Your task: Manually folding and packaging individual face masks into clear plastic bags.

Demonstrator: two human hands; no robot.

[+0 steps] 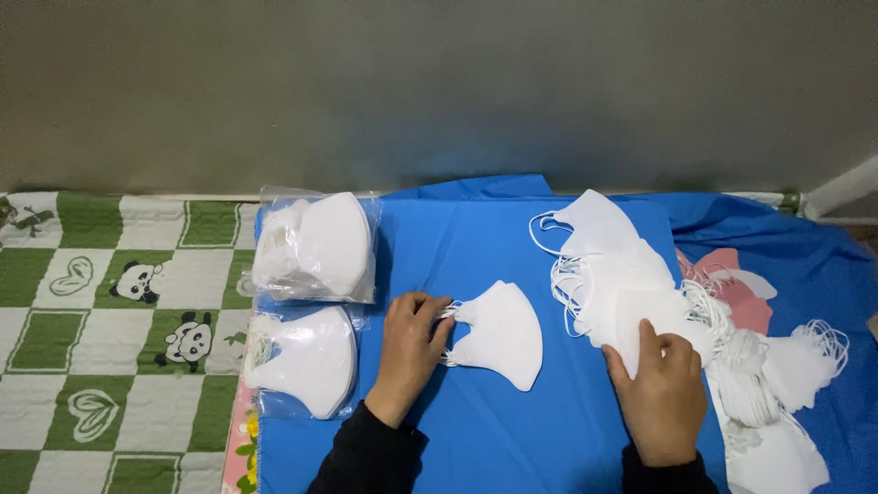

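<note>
A small stack of folded white face masks (498, 334) lies near the middle of the blue cloth (512, 430), its ear loops pointing left. Bare blue cloth surrounds it above, below and to its right, so there is open room on those three sides; only its left edge is taken.

The left hand (412, 348) rests at that left edge, fingers curled loosely and the fingertips (443, 316) pinching the ear loops of the stack. The right hand (660, 393) is well apart from the stack, off to its right, lying on the near end of a loose heap of white masks (613, 274); its thumb and fingers close lightly on the nearest mask of the heap. That heap fans out up toward the wall and runs on to the right into a tangle of more masks and loops (777, 375) close to the cloth's right edge.

At the cloth's left edge lie two clear plastic bags of masks, the farther bag (315, 247) above the nearer bag (302, 361), both just left of the left hand. Beyond them a green and white panda blanket (101, 311) lies. A grey wall (439, 91) bounds the far side.
</note>
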